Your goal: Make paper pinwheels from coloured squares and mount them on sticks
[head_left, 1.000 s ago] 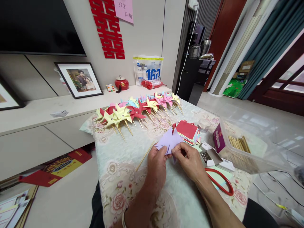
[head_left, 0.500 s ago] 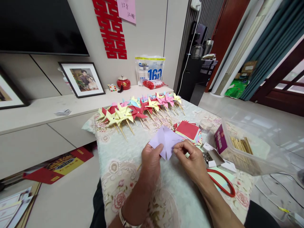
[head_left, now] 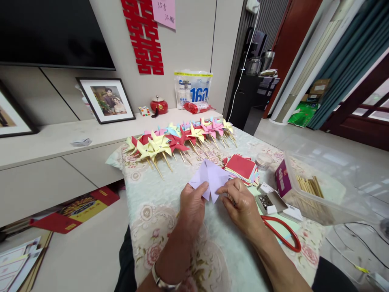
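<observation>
A light purple paper square (head_left: pixel 208 176), cut with slits from its corners, is held above the table. My left hand (head_left: pixel 194 202) grips its lower left part, thumb on top near the centre. My right hand (head_left: pixel 238 200) is closed at the lower right flap, its fingertips on the paper's edge. A small dark spot shows among the right fingers, too small to name. Just beyond the paper, to the right, lies a stack of coloured paper squares (head_left: pixel 241 166), red on top. Finished paper pinwheels (head_left: pixel 178 142) on sticks lie in rows at the table's far side.
Right of my right hand stand a small open box of metal fasteners (head_left: pixel 267 201), red-handled scissors (head_left: pixel 284 233) and a clear plastic bin (head_left: pixel 328 207) with wooden sticks (head_left: pixel 310 186). A round clear container (head_left: pixel 263 161) sits behind. A floral cloth (head_left: pixel 152 227) covers the table.
My right hand has shifted slightly left along the paper's lower right flap, its fingers now more curled. The paper has tilted a little; my left hand keeps its grip.
</observation>
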Available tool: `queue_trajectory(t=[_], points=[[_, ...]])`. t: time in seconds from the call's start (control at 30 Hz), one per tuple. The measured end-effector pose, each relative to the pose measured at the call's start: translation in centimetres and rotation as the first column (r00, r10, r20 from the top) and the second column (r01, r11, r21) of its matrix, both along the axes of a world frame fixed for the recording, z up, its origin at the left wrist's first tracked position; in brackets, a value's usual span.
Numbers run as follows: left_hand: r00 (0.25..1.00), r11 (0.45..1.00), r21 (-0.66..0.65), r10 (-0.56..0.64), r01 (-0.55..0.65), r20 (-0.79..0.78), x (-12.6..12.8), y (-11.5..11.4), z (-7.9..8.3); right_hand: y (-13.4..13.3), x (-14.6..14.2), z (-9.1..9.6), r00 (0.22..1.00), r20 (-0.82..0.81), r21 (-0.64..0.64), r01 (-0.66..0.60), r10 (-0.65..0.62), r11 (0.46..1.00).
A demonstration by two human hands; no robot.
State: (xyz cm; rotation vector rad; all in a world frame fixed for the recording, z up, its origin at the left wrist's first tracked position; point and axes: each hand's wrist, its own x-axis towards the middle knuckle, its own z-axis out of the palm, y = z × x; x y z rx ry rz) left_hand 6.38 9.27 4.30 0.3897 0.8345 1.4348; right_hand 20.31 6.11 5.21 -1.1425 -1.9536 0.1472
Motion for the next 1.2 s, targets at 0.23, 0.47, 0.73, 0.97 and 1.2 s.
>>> queue_trajectory(t=[0.23,0.47,0.73,0.97,1.2], points=[[1.0,0.998,0.051,-0.028,0.027,0.007,0.3,-0.3,0.2,-0.2,-0.1,0.3,1.0,0.003,-0.031,0.021,-0.02,0.999],[0.999,0.995,0.083,-0.047,0.047,0.006,0.5,-0.5,0.5,-0.4,-0.1,0.4,1.0,-0.01,-0.08,0.016,-0.017,0.997],[0.999,0.994,0.101,-0.023,0.027,-0.041,0.8,-0.7,0.6,-0.5,-0.2,0.6,0.998,-0.052,-0.158,0.021,-0.029,0.987],[0.996,0.998,0.062,0.009,-0.004,-0.085,0.5,-0.3,-0.5,-0.4,0.4,1.0,0.937,-0.297,-0.185,0.131,-0.182,0.974],[0.975,0.996,0.074,0.061,-0.046,-0.214,0.2,-0.1,-0.8,0.8,1.8,-0.3,0.73,-0.61,-0.444,0.01,-0.31,0.896]])
